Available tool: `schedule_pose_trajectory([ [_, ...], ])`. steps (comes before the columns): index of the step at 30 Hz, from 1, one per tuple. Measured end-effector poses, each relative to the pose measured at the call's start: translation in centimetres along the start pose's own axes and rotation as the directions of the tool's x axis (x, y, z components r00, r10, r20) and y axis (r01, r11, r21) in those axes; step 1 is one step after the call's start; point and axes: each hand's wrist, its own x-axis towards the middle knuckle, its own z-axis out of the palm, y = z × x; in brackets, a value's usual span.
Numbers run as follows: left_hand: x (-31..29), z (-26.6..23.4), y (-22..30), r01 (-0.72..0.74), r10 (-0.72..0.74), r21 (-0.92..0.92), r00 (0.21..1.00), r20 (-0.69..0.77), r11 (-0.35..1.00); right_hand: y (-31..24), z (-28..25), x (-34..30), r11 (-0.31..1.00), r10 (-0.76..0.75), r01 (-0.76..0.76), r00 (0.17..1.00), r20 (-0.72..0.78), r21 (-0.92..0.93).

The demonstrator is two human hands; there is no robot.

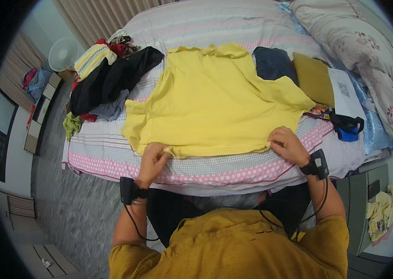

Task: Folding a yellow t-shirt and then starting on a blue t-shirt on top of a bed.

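1. Across the bed's middle, a yellow shirt [215, 102] lies spread flat on a patterned bedsheet [196, 176]; its cloth looks soft and matte, with shallow creases and wide, short sleeves angled out to either side.
2. At the shirt's near edge, the left hand [154, 159] pinches the fabric between thumb and fingers, gathering a small tuck.
3. Toward the other end of that edge, the right hand [287, 143] grasps the cloth with bent fingers; the edge between both hands runs nearly straight.
4. Some fingertips are hidden by the knuckles and cloth. The shirt's far edge is crumpled, and I cannot tell whether it is collar or hem.
5. Dark blue jeans [271, 63] lie partly beneath the shirt's right side. Beside them, a white sheet [346, 93] overlaps an olive folded cloth [313, 80], with a black-and-blue item [347, 131] bunched below, its kind unclear.
6. Left of the shirt, a heaped pile crowds close: a limp black garment [129, 69], a yellow-and-white striped cloth [95, 59] and a wrinkled green cloth [72, 125].
7. Farther out are a puffy floral comforter [352, 39], cut off by the dark lens rim, and a round white fan [62, 54].
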Motion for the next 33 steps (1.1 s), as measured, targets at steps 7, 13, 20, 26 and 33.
schedule_pose_trajectory([
  [7, 3.9, 2.2, -1.5, 0.278, -0.271, 0.003, 0.938, -0.215, 0.961, 1.6, 3.0, 2.2, 0.958, 0.009, -0.081, 0.967, -0.256, -0.274],
  [13, 3.2, 3.1, -3.2, 0.220, -0.258, -0.161, 0.924, -0.281, 0.962, -3.0, 1.1, 3.1, 0.947, -0.149, 0.060, 0.952, -0.266, -0.315],
  [20, 2.7, 3.1, -1.6, 0.149, -0.337, -0.536, 0.901, -0.272, 0.831, -2.8, 1.5, 4.4, 0.937, -0.220, 0.181, 0.970, -0.105, -0.298],
  [26, 1.3, -0.8, -0.3, 0.176, -0.216, -0.331, 0.973, -0.088, 0.927, -2.4, 0.7, 1.4, 0.977, -0.156, 0.150, 0.987, -0.029, -0.150],
  [33, -1.7, -3.6, 1.2, 0.275, -0.202, -0.413, 0.956, 0.212, 0.868, -6.0, -1.7, 0.6, 0.980, -0.089, 0.144, 0.934, 0.345, -0.139],
])
